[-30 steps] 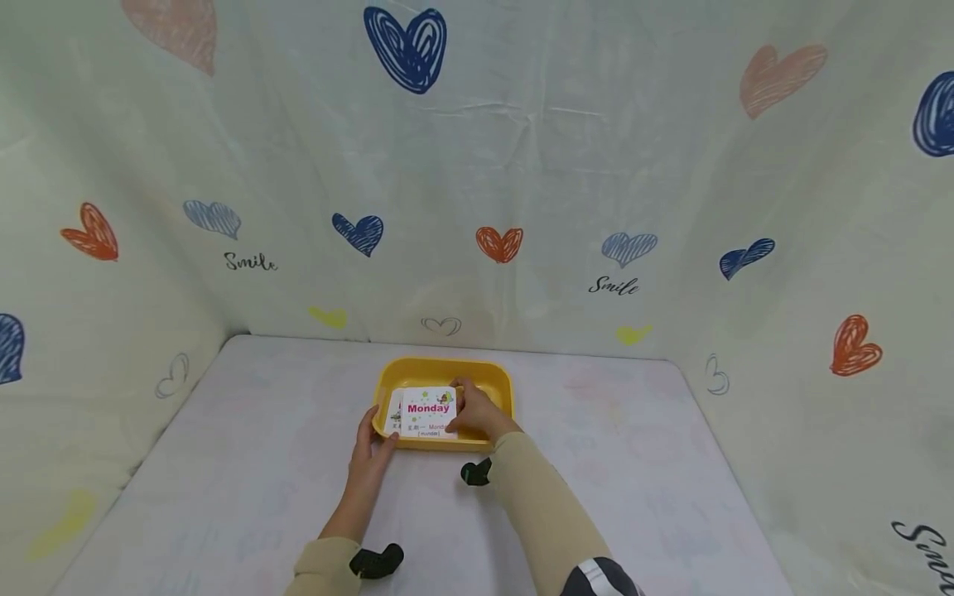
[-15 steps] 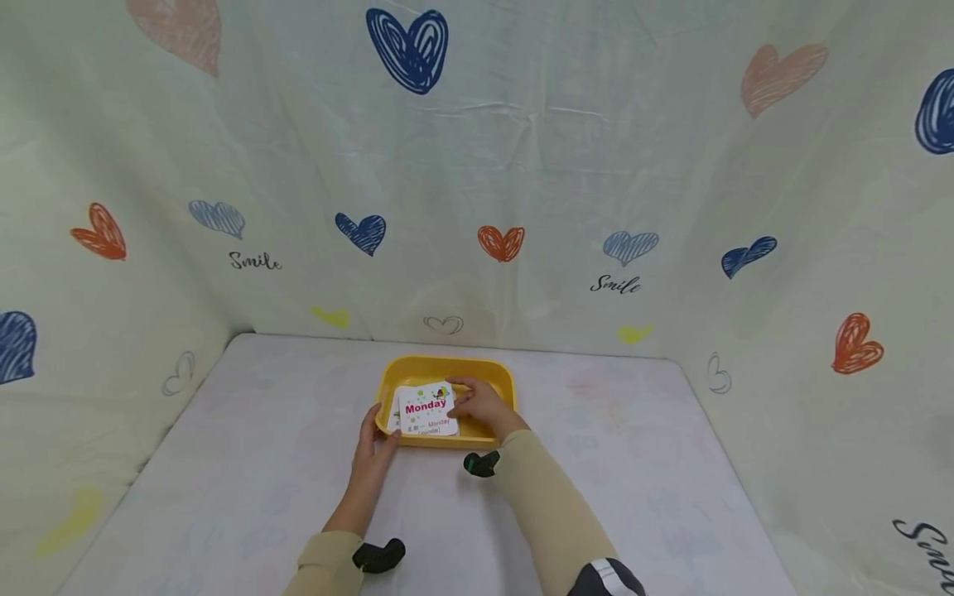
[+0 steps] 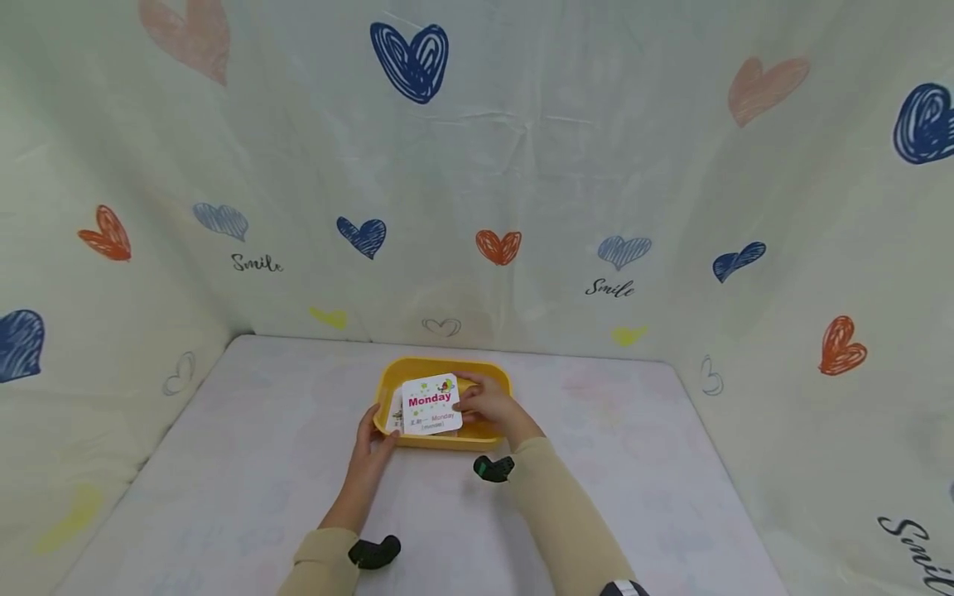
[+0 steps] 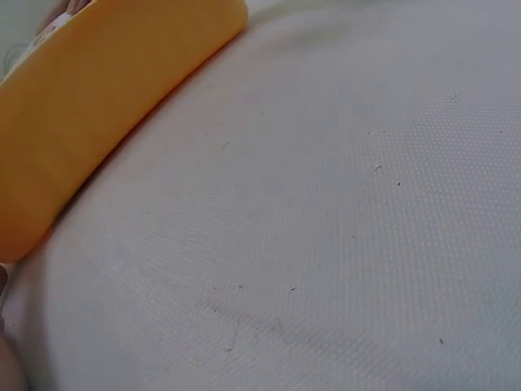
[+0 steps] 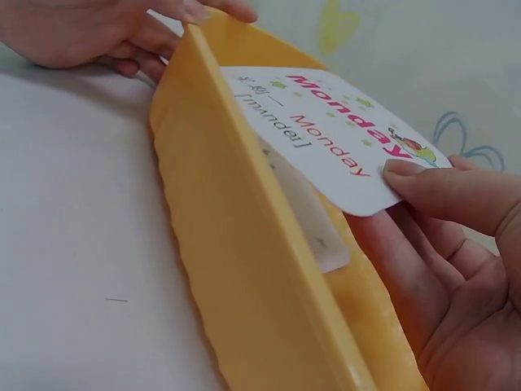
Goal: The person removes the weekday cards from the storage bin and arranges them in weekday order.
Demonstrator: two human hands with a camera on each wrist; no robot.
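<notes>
My right hand (image 3: 493, 406) pinches the right edge of a white flash card (image 3: 431, 407) printed "Monday", its thumb on the printed face. In the right wrist view the card (image 5: 326, 134) is raised at a slant above the inside of the yellow tray (image 3: 447, 444). Beneath it lies another white card (image 3: 392, 420), mostly covered. At the tray's front left corner my left hand (image 3: 370, 451) grips the rim, thumb at the front and fingers along the left side. The left wrist view shows chiefly the tray's outer wall (image 4: 106, 106).
The tray stands toward the back of a white-covered table (image 3: 611, 480). Behind and beside the table hangs a pale curtain (image 3: 551, 182) printed with hearts and "Smile". Black wrist straps (image 3: 375, 552) stick out from the beige sleeves (image 3: 570, 513).
My right hand has lifted the "Monday" card up from the tray, tilting it along the way. The left hand keeps its grip on the tray corner.
</notes>
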